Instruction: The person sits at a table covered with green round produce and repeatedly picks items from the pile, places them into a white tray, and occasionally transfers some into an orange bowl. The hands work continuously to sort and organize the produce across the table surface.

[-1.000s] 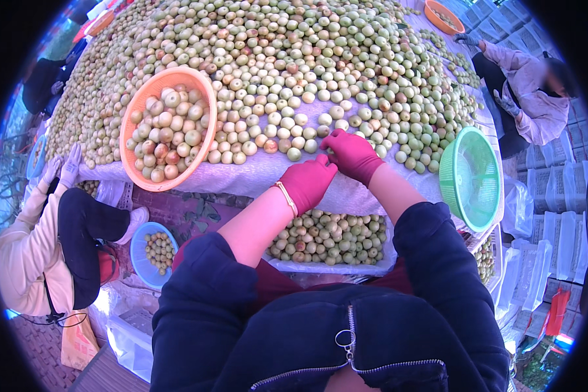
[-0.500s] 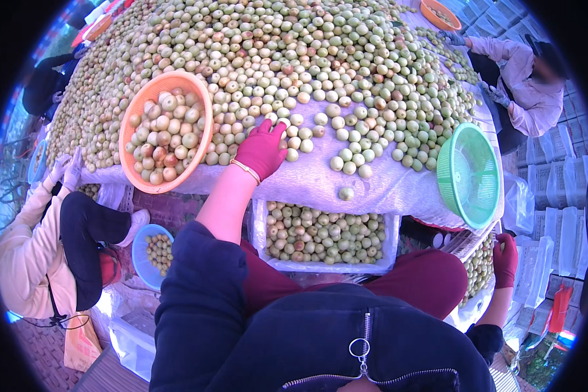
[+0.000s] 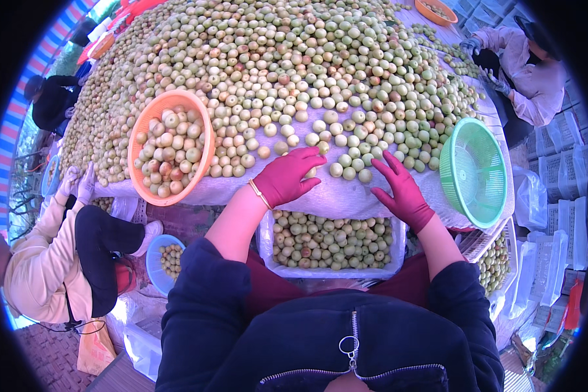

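Note:
Round green jujube-like fruits, some blushed red, lie in a broad heap on a cloth-covered table. My left hand, in a dark pink glove, reaches over the heap's near edge. Its fingers are stretched toward the right with the thumb apart; one pale fruit shows between them, and others touch the fingertips. Whether that fruit is gripped is unclear. My right hand, gloved alike, is open with fingers spread, beside a small group of fruits and holding nothing.
An orange basket full of fruit is at left, a green basket at right. Below the table edge sits a lined crate of fruit; another crate is at my right. Co-workers sit at both sides.
My right hand has come up from the crate at my right to the table. My left hand has shifted right and nearer to me, and some fruits at the edge have moved.

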Motion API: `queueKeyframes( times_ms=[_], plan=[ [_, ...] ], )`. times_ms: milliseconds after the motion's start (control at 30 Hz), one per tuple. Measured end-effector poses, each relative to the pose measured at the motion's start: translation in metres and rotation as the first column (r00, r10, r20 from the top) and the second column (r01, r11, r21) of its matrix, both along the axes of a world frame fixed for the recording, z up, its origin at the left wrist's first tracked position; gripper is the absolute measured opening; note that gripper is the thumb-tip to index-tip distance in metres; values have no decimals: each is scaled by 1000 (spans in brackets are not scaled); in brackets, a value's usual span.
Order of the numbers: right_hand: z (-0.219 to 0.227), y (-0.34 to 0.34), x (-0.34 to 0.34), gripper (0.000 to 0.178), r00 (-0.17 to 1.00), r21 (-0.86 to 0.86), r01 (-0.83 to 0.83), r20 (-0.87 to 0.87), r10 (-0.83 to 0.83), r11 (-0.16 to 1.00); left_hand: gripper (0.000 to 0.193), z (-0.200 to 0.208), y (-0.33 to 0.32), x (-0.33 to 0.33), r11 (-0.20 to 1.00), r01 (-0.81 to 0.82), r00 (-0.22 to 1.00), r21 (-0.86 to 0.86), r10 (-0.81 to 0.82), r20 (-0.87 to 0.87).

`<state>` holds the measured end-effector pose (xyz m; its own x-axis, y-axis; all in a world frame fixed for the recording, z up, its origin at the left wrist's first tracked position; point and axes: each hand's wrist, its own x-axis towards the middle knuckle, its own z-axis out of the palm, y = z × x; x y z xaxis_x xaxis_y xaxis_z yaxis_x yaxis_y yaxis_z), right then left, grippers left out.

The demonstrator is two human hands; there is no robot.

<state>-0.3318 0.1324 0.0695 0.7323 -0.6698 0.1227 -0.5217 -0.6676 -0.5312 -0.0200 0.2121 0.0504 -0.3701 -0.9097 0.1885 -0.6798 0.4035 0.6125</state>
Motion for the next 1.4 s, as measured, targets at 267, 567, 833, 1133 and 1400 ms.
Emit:
queueKeyframes(
  times_ms=[267,567,833,1133,1400],
  plan=[
    [-27,8,33,69,971,-29,-219,-105,215,975,77,-38,-60,63,783,-594,663,-184,606,440],
    [-28,-32,14,70,1000,32,21,2,-21,999,76,-54,-66,-7,888,-434,740,-151,447,503],
    [-25,-22,21,72,978,106,-193,105,182,975,65,-1,-6,-29,991,-130,972,-20,131,193],
    [-21,-8,24,73,981,170,-194,35,191,966,84,9,20,2,877,-440,892,193,402,207],
    [-27,-4,22,80,989,258,-143,64,131,956,87,-11,-3,11,873,-441,897,210,434,81]
  ],
)
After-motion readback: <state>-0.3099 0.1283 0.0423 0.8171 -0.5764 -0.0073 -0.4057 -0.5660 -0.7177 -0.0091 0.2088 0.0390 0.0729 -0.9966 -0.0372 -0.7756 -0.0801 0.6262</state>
